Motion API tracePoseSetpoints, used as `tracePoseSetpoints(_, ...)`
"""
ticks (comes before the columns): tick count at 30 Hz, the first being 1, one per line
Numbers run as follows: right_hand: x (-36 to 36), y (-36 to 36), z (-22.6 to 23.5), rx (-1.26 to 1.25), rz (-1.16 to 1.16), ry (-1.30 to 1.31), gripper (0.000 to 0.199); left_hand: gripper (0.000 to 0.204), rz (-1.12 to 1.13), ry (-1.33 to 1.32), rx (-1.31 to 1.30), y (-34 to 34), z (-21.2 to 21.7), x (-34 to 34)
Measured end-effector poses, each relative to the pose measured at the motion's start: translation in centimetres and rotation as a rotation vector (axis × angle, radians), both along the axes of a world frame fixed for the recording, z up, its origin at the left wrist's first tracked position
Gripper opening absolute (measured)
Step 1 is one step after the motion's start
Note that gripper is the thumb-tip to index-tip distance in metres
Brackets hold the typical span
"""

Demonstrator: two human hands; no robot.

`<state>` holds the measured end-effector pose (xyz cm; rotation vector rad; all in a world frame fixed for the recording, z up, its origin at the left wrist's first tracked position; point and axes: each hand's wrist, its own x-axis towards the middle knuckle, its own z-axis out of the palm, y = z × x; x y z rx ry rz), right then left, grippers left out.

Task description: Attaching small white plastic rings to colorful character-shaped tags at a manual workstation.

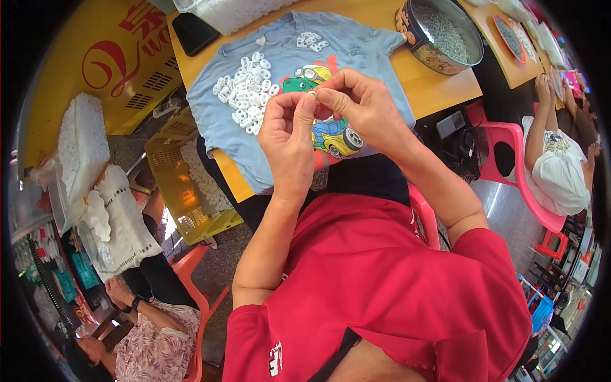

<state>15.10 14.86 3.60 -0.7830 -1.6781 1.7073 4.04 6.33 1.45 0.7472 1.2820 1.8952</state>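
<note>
Over the printed picture on a light blue T-shirt, my two hands meet with their fingertips together. My left hand is closed in a pinch of thumb and forefinger. My right hand pinches beside it, its thumb pointing left. Something tiny and pale seems to sit between the fingertips, too small and covered to make out. A pile of small white plastic pieces with holes lies on the shirt, left of and beyond my hands. A smaller group of the white pieces lies farther off.
The shirt covers much of a yellow table. A round tin of small grey metal parts stands at the far right, a black phone at the far left. A yellow crate stands left below. People sit at both sides; a pink chair is at right.
</note>
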Motion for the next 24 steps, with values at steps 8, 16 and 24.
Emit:
tracePoseSetpoints(8, 0.1, -0.3, 0.3, 0.067, 0.005, -0.007, 0.019, 0.02, -0.176, 0.317, -0.036, -0.1, -1.0, -1.2)
tracePoseSetpoints(16, 0.4, 0.2, 1.4, 0.035, 0.125, -0.013, 0.021, 0.019, -0.067, 0.36, 0.032, -0.1, -0.4, -1.0)
tracePoseSetpoints(24, 0.3, 0.5, 1.5, -0.054, 0.048, 0.064, 0.022, 0.021, -0.094, 0.204, 0.069, 0.0, -1.1, -0.9)
